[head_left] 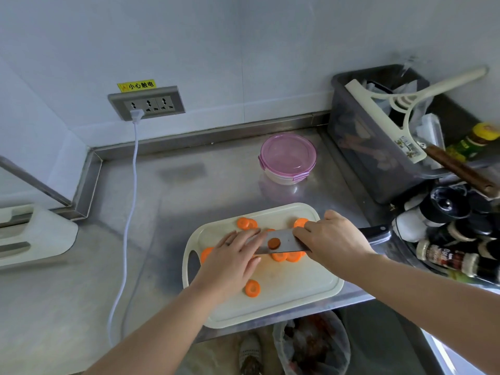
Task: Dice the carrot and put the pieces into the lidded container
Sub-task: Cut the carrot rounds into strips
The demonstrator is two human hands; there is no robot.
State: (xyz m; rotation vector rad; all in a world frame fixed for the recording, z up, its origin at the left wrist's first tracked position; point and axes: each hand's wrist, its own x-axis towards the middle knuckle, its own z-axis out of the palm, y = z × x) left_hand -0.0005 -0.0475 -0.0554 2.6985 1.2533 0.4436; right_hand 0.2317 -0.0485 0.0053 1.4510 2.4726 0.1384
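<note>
A cream cutting board (pixel 297 299) lies on the steel counter with several round carrot slices (pixel 252 288) scattered on it. My right hand (pixel 334 239) grips a cleaver (pixel 284 240) over the board, its black handle sticking out to the right; one carrot slice clings to the blade's side. My left hand (pixel 232 259) lies flat, fingers straight, on the board against the blade's left end, covering some carrot. The lidded container (pixel 288 158), clear with a pink lid closed on it, stands behind the board.
A dark bin (pixel 359 136) with a squeegee and bags stands at the back right. Spice bottles (pixel 449 255) crowd the right edge. A white cord (pixel 127 212) runs from the wall socket across the counter. A white appliance (pixel 32 236) sits left. A trash bag (pixel 311 345) hangs below.
</note>
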